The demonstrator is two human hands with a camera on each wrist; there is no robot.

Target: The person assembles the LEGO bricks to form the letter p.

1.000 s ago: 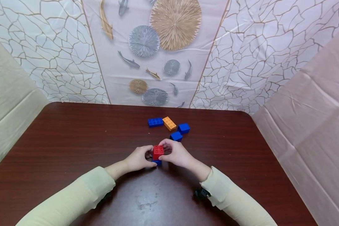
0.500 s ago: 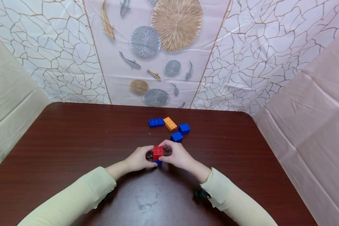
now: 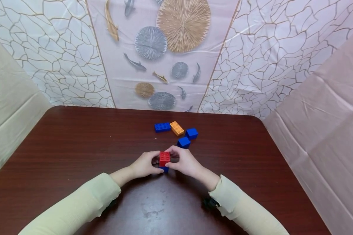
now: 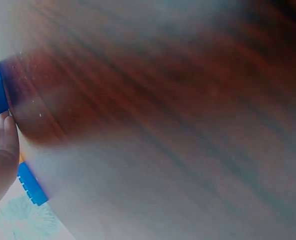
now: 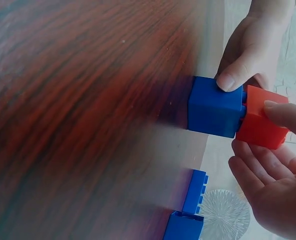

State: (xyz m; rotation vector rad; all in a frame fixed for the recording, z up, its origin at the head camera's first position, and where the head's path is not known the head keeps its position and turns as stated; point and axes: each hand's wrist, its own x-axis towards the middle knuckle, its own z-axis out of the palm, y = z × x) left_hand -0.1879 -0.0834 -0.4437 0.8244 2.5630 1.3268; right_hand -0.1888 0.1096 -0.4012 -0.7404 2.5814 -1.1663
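Note:
A small blue brick [image 5: 213, 107] stands on the table, pinched between the thumb and fingers of my left hand [image 3: 143, 165]. Above it is a red four-stud brick [image 3: 164, 156], which my right hand [image 3: 186, 160] grips with the thumb on the near side and fingers behind. In the right wrist view the red brick sits slightly tilted over the blue one, and blue studs show in a narrow gap between them. The left wrist view catches only the edge of the blue brick and some fingers [image 4: 5, 135].
Beyond the hands on the brown table [image 3: 76, 147] lie a long blue brick [image 3: 162, 127], an orange brick [image 3: 177, 128] and two smaller blue bricks, one farther back [image 3: 191, 133] and one close behind the right hand. A patterned cloth [image 3: 129, 88] hangs past the far edge.

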